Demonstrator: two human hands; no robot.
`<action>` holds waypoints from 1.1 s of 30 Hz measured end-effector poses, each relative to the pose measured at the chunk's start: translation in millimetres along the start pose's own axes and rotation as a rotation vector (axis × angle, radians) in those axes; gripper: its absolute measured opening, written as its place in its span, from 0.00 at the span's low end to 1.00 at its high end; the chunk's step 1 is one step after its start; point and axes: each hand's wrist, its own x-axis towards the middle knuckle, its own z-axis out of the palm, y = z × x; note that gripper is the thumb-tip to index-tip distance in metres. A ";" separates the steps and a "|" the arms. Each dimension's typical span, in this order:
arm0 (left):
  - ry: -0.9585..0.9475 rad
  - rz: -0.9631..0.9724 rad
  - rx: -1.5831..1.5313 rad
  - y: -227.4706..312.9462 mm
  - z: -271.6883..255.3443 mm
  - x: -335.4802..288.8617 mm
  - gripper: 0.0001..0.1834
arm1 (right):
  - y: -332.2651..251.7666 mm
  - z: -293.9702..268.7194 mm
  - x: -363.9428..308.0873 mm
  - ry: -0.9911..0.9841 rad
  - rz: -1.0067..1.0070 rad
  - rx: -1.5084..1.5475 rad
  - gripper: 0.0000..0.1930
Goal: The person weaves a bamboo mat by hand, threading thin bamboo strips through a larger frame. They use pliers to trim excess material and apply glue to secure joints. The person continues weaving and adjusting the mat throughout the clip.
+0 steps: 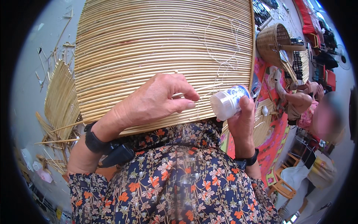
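A large panel of pale reed or bamboo sticks [156, 48], laid side by side, spreads in front of me and reaches to my lap. My right hand [242, 119] is wrapped round a small whitish plastic cup [225, 104] with a blue-and-white patterned band, tipped on its side. Over the panel's near part, my left hand [160, 95] has thumb and index fingertips almost together. What they pinch, if anything, is too small to make out. A thin white thread [206, 37] loops across the panel and trails down between the cup and my left fingertips.
Another stick panel [59, 100] and loose stick scraps [56, 164] lie at the left. To the right stand a woven basket [274, 41], a red floral mat [274, 149] and a small wooden stool [284, 189]. Another person [298, 102] sits beyond the mat.
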 end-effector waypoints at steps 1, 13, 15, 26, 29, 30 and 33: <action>0.001 0.012 0.015 -0.3 1.1 0.1 0.11 | 0.2 1.2 -0.3 0.006 0.021 0.009 0.27; 0.063 -0.002 0.026 7.3 13.5 2.1 0.07 | 3.8 5.9 -3.5 -0.063 0.054 0.004 0.24; 0.064 -0.022 0.049 9.4 8.8 0.4 0.05 | 10.9 -8.7 -3.4 0.004 -0.037 -0.063 0.32; 0.091 -0.286 -0.239 9.0 -17.6 -2.5 0.05 | -0.3 -179.9 24.5 0.242 -0.072 0.685 0.33; 0.101 -0.318 -0.204 7.4 -22.5 -4.3 0.05 | 30.9 -253.5 49.4 0.358 -0.080 0.553 0.27; 0.116 -0.330 -0.189 7.2 -23.8 -5.3 0.05 | 44.7 -277.5 59.1 0.382 -0.031 0.454 0.24; 0.131 -0.372 -0.199 13.7 -22.0 -8.7 0.05 | 123.2 -333.7 88.6 0.535 0.246 0.005 0.29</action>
